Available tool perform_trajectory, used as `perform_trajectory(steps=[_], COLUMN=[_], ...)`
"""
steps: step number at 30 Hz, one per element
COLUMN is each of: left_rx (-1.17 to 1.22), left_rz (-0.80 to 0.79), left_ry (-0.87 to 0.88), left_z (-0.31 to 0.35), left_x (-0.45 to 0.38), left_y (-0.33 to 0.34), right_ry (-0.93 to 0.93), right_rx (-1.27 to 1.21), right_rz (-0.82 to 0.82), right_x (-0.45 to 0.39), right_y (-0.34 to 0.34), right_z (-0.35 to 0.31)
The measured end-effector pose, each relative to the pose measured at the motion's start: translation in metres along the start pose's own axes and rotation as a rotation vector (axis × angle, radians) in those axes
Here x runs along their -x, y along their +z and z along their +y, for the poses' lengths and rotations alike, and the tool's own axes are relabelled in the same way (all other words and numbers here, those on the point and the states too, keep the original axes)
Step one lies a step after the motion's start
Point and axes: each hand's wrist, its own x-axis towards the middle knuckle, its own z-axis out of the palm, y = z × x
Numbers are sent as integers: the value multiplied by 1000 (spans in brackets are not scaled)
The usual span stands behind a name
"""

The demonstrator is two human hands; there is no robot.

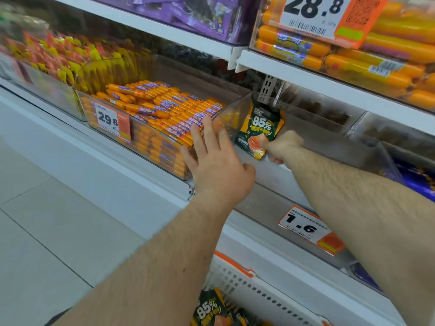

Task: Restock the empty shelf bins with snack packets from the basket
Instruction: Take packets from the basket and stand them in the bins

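At the shelf, 12 o'clock: clear empty bin, 1 snack packet upright inside.
Right hand: pinching the packet's lower corner.
Left hand: fingers straight, pressed flat on the bin's left wall.
Basket, 6 o'clock: more packets waiting.
Risk: released upright, the packet likely topples, having nothing to lean on.

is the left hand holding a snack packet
No, the left hand rests open-fingered on the clear bin's edge; the right hand pinches the packet.
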Motion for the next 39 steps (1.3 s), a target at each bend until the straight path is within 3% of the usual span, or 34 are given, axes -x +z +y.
perform_trajectory(steps=[3,6,8,11,15,18,21,24,27,30,33,36,39], left_rx=[36,196,295,230,199,75,-160,-417,-527,-527,-516,-500,-488], left_rz=[79,200,24,-262,-334,-475,-788,-1082,-1233,-1254,-1239,-1237,-1232], left_ry=[74,271,359,446,525,541,516,502,505,507,510,505,502], left_z=[3,10,15,16,15,12,6,-2,-7,-10,-10,-8,-6], left_x=[5,12,21,35,51,61,71,82,91,94,92,89,88], left_y=[-4,-14,-20,-18,-16,-19,-16,-8,0,6,10,11,12], right_ry=[-11,-96,-145,-174,-286,-329,-323,-218,-74,71,271,431,394], right_rx=[-84,-227,-333,-516,-610,-627,-579,-375,-114,21,49,-68,-21], right_rz=[-6,36,74,109,88,86,58,-91,-321,-540,-636,-655,-597], right_x=[16,46,69,102,156,188,206,221,234,242,250,253,255], right_y=[-15,-33,-44,-60,-78,-70,-33,15,63,103,127,147,152], right_z=[-1,1,5,12,25,51,96,152,205,240,260,280,285])
